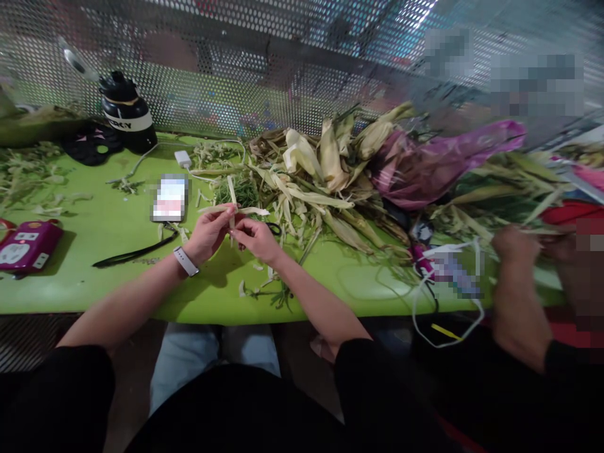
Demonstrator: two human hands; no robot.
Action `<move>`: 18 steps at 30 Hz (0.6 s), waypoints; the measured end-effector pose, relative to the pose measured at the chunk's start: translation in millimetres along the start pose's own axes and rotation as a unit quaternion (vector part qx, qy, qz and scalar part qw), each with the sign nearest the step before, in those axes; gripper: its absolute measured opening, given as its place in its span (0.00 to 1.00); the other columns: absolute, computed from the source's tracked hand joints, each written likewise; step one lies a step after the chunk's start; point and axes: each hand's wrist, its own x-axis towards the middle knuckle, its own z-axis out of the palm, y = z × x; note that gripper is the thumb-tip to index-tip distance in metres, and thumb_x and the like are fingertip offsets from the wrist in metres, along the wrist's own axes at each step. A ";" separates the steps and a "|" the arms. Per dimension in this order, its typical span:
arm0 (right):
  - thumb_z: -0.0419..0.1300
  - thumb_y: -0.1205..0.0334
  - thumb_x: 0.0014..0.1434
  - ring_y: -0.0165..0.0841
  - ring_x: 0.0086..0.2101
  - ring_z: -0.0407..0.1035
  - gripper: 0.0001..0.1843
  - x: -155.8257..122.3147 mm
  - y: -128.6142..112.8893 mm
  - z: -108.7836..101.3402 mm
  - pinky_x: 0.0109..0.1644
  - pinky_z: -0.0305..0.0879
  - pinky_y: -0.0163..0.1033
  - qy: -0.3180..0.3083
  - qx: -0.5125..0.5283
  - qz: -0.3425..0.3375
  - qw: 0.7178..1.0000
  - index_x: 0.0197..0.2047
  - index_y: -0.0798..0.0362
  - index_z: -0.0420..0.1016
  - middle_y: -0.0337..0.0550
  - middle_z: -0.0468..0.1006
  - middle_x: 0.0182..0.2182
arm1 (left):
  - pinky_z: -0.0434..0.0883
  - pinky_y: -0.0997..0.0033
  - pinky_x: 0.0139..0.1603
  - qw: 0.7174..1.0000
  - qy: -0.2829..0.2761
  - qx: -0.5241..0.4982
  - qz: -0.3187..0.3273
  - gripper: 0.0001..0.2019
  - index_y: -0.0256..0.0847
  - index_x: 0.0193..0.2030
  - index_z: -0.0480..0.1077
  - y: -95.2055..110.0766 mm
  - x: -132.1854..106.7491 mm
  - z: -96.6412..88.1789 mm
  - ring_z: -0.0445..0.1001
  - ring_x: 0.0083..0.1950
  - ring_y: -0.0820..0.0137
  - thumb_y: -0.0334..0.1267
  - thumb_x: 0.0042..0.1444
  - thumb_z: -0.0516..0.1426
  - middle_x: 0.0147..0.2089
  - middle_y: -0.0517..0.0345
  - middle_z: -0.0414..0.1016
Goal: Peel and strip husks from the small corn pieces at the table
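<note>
Pale corn husk strips (231, 188) cross each other between my hands, one pointing away from me and another reaching out to both sides. My left hand (213, 231), with a light watch band on its wrist, pinches the strips near their crossing. Fingers of my right hand (255, 239) are closed on the lower part of the same strips. Just beyond my hands lies a small heap of thin green strands (236, 190). Black scissor handles, partly hidden, show beside my right hand. To the right spreads a big pile of dried corn husks (330, 170).
A lit phone (170, 199) with a black strap lies left of my hands. Further left are a purple power socket (35, 245) and a black bottle (127, 116). A pink plastic bag (415, 163) and a white cable lie right, near another person's hands (516, 246). Perforated metal stands behind.
</note>
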 end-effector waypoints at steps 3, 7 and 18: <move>0.61 0.55 0.56 0.23 0.18 0.60 0.12 -0.8 -9.1 -7.3 0.23 0.57 0.31 -0.029 0.029 0.021 0.999 0.28 0.53 0.67 0.31 0.66 0.17 | 0.73 0.75 0.37 1.000 0.003 0.010 -0.014 0.09 0.35 0.36 0.78 3.0 1.9 -3.8 0.77 0.35 0.75 0.36 0.50 0.68 0.32 0.57 0.78; 0.61 0.56 0.55 0.22 0.17 0.57 0.11 -1.7 -16.9 -16.3 0.22 0.52 0.30 -0.057 0.011 0.041 0.997 0.27 0.54 0.67 0.30 0.65 0.15 | 0.75 0.73 0.41 0.998 0.019 0.025 -0.045 0.06 0.35 0.37 0.78 9.7 2.1 -5.7 0.78 0.37 0.74 0.33 0.53 0.65 0.35 0.55 0.79; 0.59 0.45 0.58 0.23 0.18 0.54 0.22 -3.4 -18.2 -20.0 0.21 0.48 0.32 0.045 -0.030 0.030 0.998 0.22 0.52 0.64 0.31 0.59 0.15 | 0.77 0.65 0.44 0.989 -0.002 0.073 -0.126 0.07 0.34 0.41 0.75 18.9 -3.5 3.3 0.78 0.35 0.71 0.35 0.60 0.58 0.34 0.53 0.78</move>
